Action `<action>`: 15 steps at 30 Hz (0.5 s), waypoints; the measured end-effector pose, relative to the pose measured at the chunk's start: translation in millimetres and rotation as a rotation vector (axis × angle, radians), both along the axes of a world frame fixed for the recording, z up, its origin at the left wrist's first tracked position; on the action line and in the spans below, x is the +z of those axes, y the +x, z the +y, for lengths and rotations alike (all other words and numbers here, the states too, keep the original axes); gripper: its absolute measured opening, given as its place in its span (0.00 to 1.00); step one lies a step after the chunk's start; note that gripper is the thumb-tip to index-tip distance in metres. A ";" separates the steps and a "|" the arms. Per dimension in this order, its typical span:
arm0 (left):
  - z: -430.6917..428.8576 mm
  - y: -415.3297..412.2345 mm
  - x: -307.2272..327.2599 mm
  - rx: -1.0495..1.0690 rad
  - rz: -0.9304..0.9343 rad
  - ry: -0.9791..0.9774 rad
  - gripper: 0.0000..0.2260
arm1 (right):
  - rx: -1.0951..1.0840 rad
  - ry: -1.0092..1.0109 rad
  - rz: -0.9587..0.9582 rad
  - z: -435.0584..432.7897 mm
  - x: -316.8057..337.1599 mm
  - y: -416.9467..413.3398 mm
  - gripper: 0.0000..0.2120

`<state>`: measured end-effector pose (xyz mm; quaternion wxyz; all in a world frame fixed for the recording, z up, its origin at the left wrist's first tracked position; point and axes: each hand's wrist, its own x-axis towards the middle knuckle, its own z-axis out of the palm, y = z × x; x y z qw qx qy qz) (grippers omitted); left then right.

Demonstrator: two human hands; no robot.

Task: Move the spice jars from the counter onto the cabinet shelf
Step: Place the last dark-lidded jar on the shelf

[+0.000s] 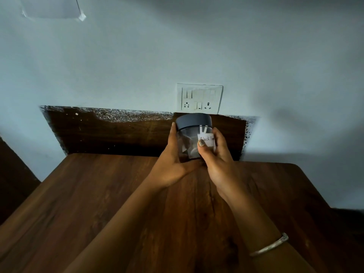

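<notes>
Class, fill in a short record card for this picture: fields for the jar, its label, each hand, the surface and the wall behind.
Jar: clear jar with a dark grey lid, closed
Label: white paper label, handwriting starts "Black P", the rest hidden
Left hand: left hand cups the jar from the left and below
Right hand: right hand grips the right side, thumb on the label
Surface: brown wooden counter
Wall: white socket plate behind the jar
Wrist: silver bangle, right
</notes>
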<state>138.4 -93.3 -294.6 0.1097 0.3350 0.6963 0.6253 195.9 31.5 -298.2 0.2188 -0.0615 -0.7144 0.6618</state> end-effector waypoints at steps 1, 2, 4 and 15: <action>1.3 2.3 0.7 0.007 0.030 -0.034 0.48 | -0.008 0.039 -0.007 -0.8 -1.1 1.3 0.31; 2.2 3.9 0.8 0.014 0.041 -0.048 0.50 | -0.015 0.079 -0.012 -1.3 -2.0 3.3 0.32; 2.6 3.4 1.3 0.035 0.005 -0.031 0.52 | -0.016 0.132 -0.010 -0.9 -2.4 7.4 0.34; -6.6 8.1 11.0 -0.053 -0.128 0.118 0.46 | 0.220 0.073 -0.099 25.1 16.5 27.0 0.41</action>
